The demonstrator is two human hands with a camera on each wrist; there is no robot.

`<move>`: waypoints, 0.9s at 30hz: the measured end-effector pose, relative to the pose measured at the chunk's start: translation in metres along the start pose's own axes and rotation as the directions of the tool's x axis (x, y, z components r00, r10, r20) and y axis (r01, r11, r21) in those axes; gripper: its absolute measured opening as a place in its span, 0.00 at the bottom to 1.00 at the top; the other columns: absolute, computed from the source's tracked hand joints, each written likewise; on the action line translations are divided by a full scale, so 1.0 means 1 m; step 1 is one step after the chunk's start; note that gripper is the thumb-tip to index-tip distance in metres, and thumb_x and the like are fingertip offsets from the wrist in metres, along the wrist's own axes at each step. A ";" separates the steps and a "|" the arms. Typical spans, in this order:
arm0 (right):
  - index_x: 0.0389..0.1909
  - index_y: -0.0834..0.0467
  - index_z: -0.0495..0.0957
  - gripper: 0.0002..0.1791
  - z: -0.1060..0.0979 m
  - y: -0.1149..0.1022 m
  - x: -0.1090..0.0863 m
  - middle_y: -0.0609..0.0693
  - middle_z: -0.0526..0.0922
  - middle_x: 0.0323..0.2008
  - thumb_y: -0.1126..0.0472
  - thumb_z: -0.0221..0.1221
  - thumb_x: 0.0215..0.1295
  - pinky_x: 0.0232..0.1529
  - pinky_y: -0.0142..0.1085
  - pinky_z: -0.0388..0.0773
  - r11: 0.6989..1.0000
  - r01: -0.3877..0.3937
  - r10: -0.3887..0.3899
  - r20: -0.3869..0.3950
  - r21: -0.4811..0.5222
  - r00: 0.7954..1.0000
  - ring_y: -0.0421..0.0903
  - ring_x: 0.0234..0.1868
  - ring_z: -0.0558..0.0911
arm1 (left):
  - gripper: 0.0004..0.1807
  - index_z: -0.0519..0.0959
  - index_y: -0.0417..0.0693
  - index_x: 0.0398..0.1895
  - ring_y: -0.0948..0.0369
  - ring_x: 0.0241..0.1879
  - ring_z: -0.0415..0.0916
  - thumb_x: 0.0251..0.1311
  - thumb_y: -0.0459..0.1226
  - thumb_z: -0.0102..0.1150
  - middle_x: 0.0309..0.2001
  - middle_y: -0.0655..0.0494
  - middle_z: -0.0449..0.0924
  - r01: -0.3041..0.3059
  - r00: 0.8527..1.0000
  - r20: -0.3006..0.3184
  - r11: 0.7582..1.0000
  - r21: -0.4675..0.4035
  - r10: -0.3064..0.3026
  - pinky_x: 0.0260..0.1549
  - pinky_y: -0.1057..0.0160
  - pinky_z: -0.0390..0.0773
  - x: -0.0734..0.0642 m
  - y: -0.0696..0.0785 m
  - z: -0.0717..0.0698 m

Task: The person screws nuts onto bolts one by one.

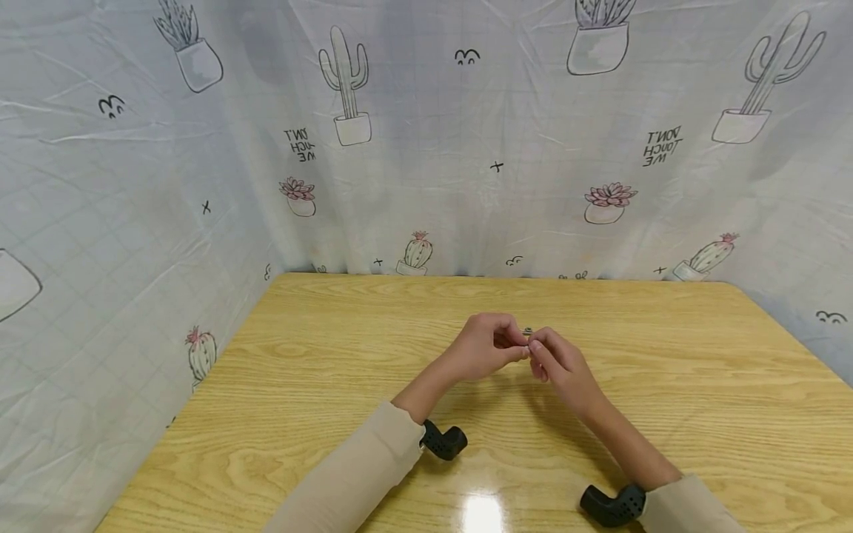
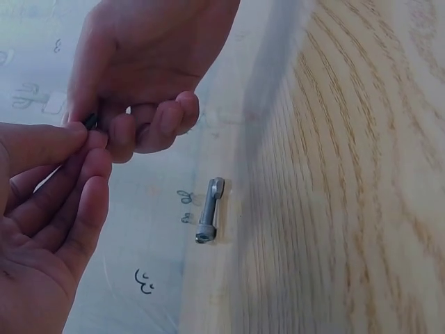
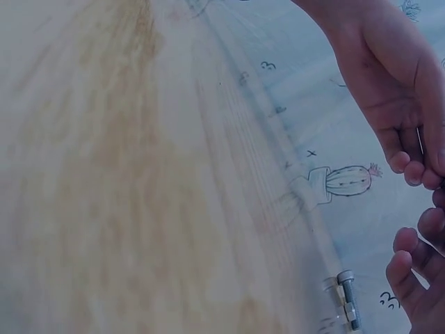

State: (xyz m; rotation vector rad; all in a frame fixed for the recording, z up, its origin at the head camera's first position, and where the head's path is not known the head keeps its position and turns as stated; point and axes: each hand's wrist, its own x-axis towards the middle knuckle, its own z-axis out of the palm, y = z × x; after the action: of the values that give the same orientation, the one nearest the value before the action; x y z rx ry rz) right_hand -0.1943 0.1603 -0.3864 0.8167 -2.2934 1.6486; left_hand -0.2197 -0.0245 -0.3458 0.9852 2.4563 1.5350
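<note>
My left hand [image 1: 489,346] and right hand [image 1: 563,374] meet fingertip to fingertip above the wooden table. Between them they pinch a small dark piece [image 2: 90,121], mostly covered by the fingers; I cannot tell what it is. The left wrist view has the left hand [image 2: 52,209] at lower left, its thumb against the piece, with the right hand [image 2: 149,62] above. Just beyond the hands, a metal bolt [image 2: 209,212] with a nut on its shank lies on its side on the table. The same bolt [image 3: 350,299] shows at the bottom of the right wrist view.
The light wood table [image 1: 320,355] reaches back to a pale curtain [image 1: 426,148] printed with cacti, which also hangs along both sides. Black wrist mounts [image 1: 445,442] stick out at the cuffs of both beige sleeves [image 1: 360,470].
</note>
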 end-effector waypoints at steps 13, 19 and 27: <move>0.31 0.71 0.63 0.17 -0.001 0.000 0.001 0.58 0.59 0.21 0.63 0.37 0.79 0.20 0.40 0.63 0.990 -0.025 0.015 0.073 0.136 0.997 0.53 0.18 0.61 | 0.02 0.78 0.44 0.33 0.72 0.28 0.76 0.62 0.33 0.62 0.34 0.52 0.83 -0.077 0.997 0.030 0.989 0.127 0.074 0.30 0.76 0.78 -0.001 0.006 0.001; 0.31 0.69 0.67 0.15 -0.001 0.000 0.000 0.57 0.65 0.19 0.63 0.42 0.77 0.21 0.38 0.66 0.993 -0.056 0.058 -0.017 0.106 0.998 0.49 0.18 0.65 | 0.06 0.77 0.46 0.39 0.71 0.30 0.76 0.61 0.34 0.63 0.34 0.54 0.82 -0.066 0.998 0.020 0.992 0.109 0.065 0.32 0.76 0.78 -0.002 0.005 0.001; 0.33 0.66 0.71 0.14 -0.001 0.002 -0.002 0.57 0.67 0.19 0.62 0.44 0.77 0.20 0.38 0.67 0.994 -0.068 0.072 -0.039 0.084 0.997 0.49 0.18 0.66 | 0.04 0.79 0.47 0.38 0.69 0.30 0.76 0.62 0.34 0.63 0.32 0.55 0.82 -0.077 0.997 -0.001 0.991 0.107 0.078 0.31 0.74 0.78 -0.003 0.003 0.003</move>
State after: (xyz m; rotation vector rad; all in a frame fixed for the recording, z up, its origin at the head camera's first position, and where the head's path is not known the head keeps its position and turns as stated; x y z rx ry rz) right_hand -0.1940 0.1624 -0.3886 0.7187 -2.2636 1.7836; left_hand -0.2147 -0.0234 -0.3458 1.1079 2.5564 1.4426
